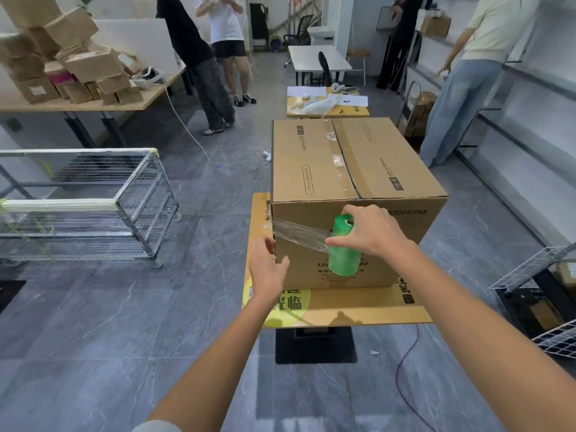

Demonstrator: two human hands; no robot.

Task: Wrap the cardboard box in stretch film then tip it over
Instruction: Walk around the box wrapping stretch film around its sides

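Before the cardboard box (pixel 343 157), right hand (pixel 374 232) clasps the upright film roll (pixel 344 257); left hand (pixel 268 269) splayed.

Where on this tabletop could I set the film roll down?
Widest: the tabletop strip between the cardboard box and the near edge. A narrower strip runs along its left side. Crowded at the front face: left hand, right hand, film roll.

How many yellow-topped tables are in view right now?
2. The near yellow table holds the cardboard box being wrapped. The far yellow table stands behind that box, with papers and a plastic bag on it. More may be hidden.
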